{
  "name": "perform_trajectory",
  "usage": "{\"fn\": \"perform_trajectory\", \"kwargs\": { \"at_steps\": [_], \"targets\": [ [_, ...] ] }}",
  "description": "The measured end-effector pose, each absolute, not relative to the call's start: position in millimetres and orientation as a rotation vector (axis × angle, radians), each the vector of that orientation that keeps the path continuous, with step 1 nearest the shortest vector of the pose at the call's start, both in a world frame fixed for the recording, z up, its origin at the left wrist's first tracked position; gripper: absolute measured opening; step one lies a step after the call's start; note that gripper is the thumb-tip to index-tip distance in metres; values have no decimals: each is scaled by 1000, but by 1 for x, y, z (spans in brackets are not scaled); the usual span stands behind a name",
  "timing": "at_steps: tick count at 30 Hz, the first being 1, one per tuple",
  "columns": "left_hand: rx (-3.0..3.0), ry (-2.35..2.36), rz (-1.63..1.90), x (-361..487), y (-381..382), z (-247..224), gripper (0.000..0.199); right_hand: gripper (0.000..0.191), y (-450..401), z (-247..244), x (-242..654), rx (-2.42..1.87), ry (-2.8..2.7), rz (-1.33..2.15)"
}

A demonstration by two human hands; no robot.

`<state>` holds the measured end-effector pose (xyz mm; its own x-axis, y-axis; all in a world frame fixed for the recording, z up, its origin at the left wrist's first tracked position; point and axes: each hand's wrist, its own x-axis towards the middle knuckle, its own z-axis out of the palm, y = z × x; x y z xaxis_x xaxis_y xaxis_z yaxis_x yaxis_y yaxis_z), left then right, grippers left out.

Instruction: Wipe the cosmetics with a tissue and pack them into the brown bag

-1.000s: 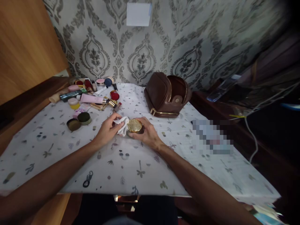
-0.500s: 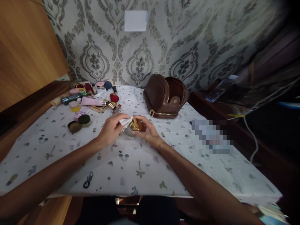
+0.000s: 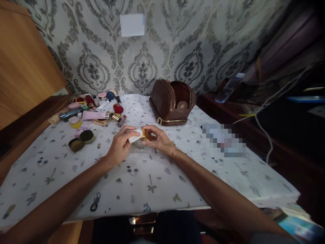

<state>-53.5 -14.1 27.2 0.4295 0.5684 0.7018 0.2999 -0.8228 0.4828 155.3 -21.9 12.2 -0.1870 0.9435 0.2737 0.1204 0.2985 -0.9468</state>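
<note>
Pinched in the fingers of my left hand point(image 3: 119, 145) is a folded white wipe point(image 3: 135, 136). My right hand point(image 3: 162, 141) grips a small, shiny gold round case point(image 3: 145, 134) between thumb and fingers. The wipe meets the left side of the gold case, just above the tablecloth point(image 3: 142, 189). Below the two hands shows a greyish patch; I cannot tell whether it is part of the case or a shadow. Left of my left hand, a dark round jar point(image 3: 87, 136) lies beside a brown-gold lid point(image 3: 76, 144).
A brown cosmetic bag point(image 3: 175, 103) stands unzipped behind my hands. Several cosmetics, among them a pink tube point(image 3: 93, 115) and a red compact point(image 3: 118, 108), lie in a heap at the back left. A blurred-out flat item point(image 3: 223, 139) lies right. A clear bottle point(image 3: 230, 88) and cables are beyond the table.
The whole view has shifted slightly, so the bag and cosmetics appear further left. The wipe now covers more of the gold case's left side, and the case has turned a little in my right hand.
</note>
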Motion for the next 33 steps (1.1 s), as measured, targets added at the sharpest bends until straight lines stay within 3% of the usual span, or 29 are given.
{"fn": "perform_trajectory", "kwargs": {
  "at_steps": [7, 14, 20, 28, 33],
  "targets": [
    [2512, 673, 1331, -61, -16, 26, 50, 60, -23, 13, 158, -1015, -1635, 965],
    [2349, 807, 1313, -60, -10, 28, 42, 59, -27, 24, 161, -1011, -1714, 1024],
    [2255, 868, 1267, -64, -4, 22, 40, 69, -29, 21, 156, -890, -1622, 1193],
    [2169, 1034, 1202, -64, -6, 23, 38, 55, -28, 12, 146, -1043, -1374, 1278],
    [2117, 1068, 1177, -66, -3, 21, 38, 46, -34, 15, 144, -1150, -1627, 1005]
  ]
}}
